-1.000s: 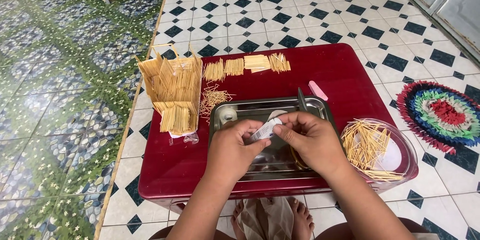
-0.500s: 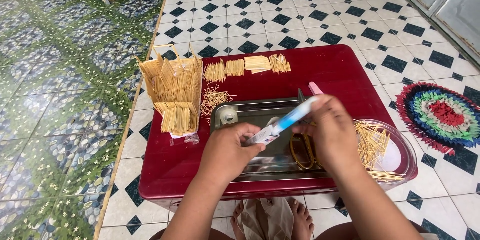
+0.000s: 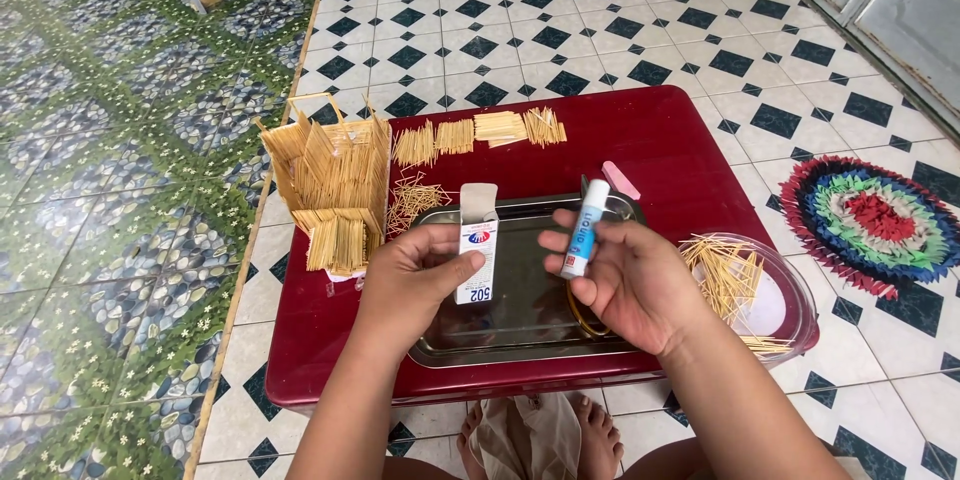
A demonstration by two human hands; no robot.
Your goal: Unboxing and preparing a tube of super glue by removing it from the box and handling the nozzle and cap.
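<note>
My left hand (image 3: pixel 420 275) holds a small white carton (image 3: pixel 477 245) upright, its top flap open. My right hand (image 3: pixel 630 280) holds a slim white and blue glue tube (image 3: pixel 584 228), tip pointing up, a little to the right of the carton. Both hands hover over a shiny metal tray (image 3: pixel 520 330) on a low red table (image 3: pixel 660 140). A little house built of thin wooden sticks (image 3: pixel 330 185) stands at the table's left side.
Bundles of cut sticks (image 3: pixel 480 132) lie at the table's far edge, with loose sticks (image 3: pixel 412 200) beside the house. A clear bowl of sticks (image 3: pixel 745 285) sits at the right. A pink item (image 3: pixel 622 180) lies behind the tray. A round rag rug (image 3: pixel 875 215) covers the tiled floor.
The glue tube has been drawn out of the carton. My right hand moved right and upward with it, while my left hand keeps the empty carton.
</note>
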